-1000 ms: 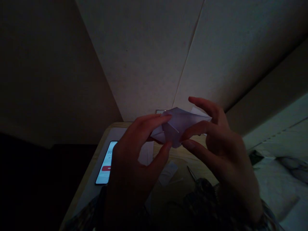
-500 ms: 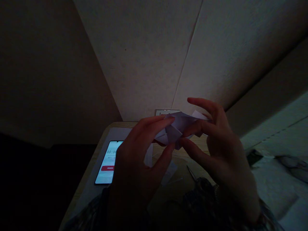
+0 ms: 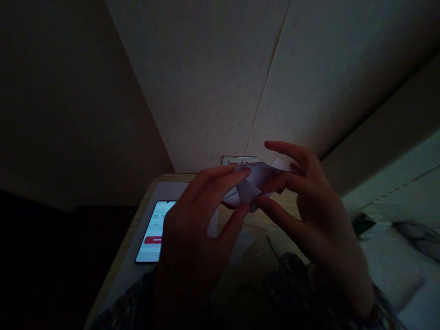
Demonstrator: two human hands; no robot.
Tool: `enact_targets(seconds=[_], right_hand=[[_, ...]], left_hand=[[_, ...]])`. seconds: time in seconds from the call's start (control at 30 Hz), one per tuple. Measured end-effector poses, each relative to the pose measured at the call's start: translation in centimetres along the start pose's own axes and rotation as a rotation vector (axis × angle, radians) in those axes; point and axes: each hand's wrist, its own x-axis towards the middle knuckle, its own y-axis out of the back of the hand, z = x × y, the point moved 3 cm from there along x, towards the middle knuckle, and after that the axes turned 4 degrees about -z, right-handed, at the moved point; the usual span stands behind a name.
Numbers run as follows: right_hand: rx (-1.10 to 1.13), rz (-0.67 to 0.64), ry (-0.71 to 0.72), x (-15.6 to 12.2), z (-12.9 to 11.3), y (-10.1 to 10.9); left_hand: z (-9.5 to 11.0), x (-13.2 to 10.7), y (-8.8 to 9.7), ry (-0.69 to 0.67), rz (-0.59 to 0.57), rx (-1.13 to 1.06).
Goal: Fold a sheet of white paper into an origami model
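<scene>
A folded piece of white paper (image 3: 249, 190), with several creased flaps and points, is held up between both hands above a small wooden table. My left hand (image 3: 202, 220) grips its left side, fingers over the top and thumb pressed below. From the right, my right hand (image 3: 309, 206) pinches the paper's lower middle between thumb and a finger, while its index finger sticks out free above. Part of the paper is hidden behind the fingers. The light is dim.
On the wooden table (image 3: 137, 215) a lit phone (image 3: 153, 233) showing a timer lies on white paper (image 3: 172, 188). Scissors (image 3: 274, 247) and paper scraps (image 3: 242, 245) lie below the hands. A wall socket (image 3: 237, 160) is behind; pale bedding (image 3: 388, 256) is at right.
The paper has tilted very slightly in the hands. My right hand has shifted a little to the left; my left hand has hardly moved.
</scene>
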Motion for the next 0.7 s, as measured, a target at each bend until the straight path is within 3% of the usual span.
enact_targets(seconds=[0.33,0.7], right_hand=[[-0.112,0.036,0.102,0.00,0.09,-0.03],[-0.016,0.003,0.101,-0.05,0.30,-0.21]], left_hand=[[-0.07,-0.03,-0.04,-0.053,0.041,0.078],[-0.08,-0.30,-0.14,-0.031,0.064,0.009]])
